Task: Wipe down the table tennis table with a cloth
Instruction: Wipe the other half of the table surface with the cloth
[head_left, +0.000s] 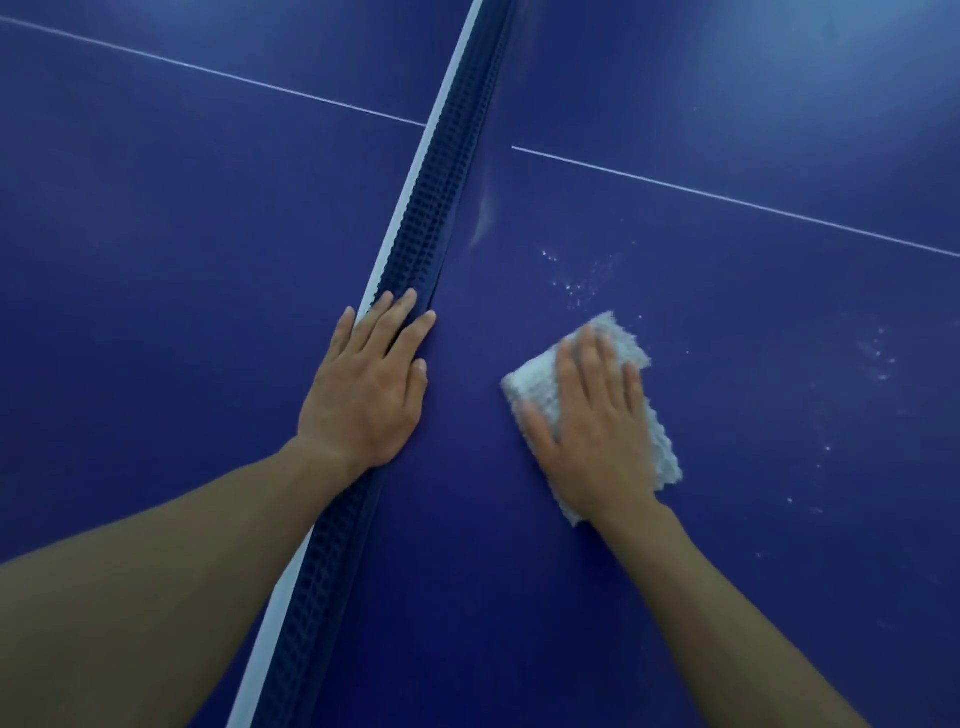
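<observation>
The blue table tennis table (779, 519) fills the view and is cut off on every side, so you cannot judge from here how much of it is left to wipe. The net (447, 171) runs up the middle, seen almost from above, with both posts out of view. Your left hand (366, 384) lies flat along the net's top band with the fingers straight, likely to steady you as you lean over. Your right hand (592, 431), well apart from it, presses flat with spread fingers on the white cloth (535, 384), which lies on the surface just right of the net. The open palm probably spreads the pressure. It also hides most of the cloth. Pale specks (571, 286) sit just beyond the cloth and further right. Whether they are dust or droplets is hard to tell.
</observation>
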